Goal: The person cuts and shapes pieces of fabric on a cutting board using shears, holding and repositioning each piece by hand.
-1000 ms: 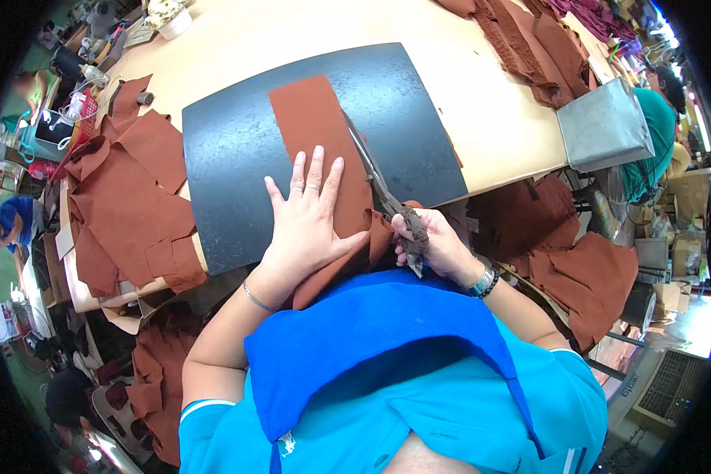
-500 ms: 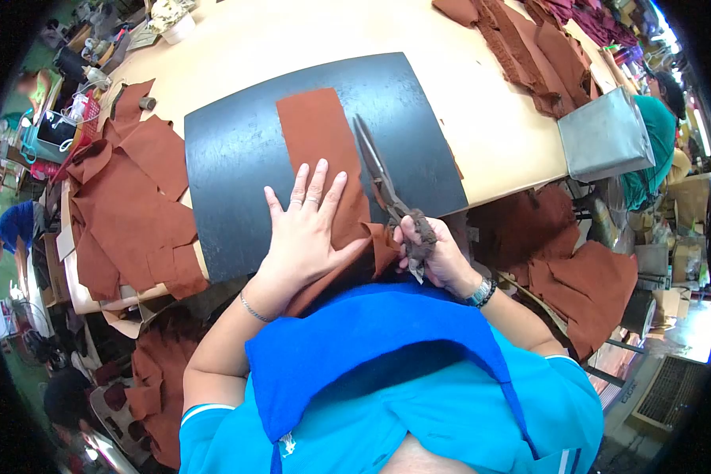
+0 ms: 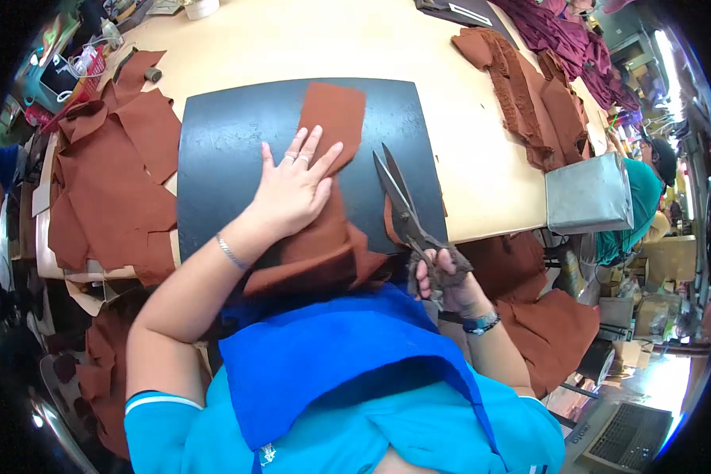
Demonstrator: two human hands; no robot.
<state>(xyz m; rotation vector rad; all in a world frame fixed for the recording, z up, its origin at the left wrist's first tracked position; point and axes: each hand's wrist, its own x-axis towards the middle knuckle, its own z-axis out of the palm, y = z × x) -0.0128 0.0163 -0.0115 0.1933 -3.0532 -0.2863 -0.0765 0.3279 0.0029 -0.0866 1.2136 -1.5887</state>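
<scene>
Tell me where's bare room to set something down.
Pale tabletop is bare beyond the black rectangular mat and between it and ragged brown leathery pieces. Crowded: left end, under flat brown leathery pieces; mid-mat, under the left hand.

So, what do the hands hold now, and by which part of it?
The right hand holds the scissors by their handles; the left hand lies spread on the brown material.

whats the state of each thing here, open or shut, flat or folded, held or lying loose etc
brown piece, far end flat, near end folded and bunched
left hand, spread on the brown piece
scissors, blades apart, held
right hand, closed round the scissors' handles
black mat, partly covered
brown scraps, overlapping, lying loose at left
blue apron, worn
</scene>
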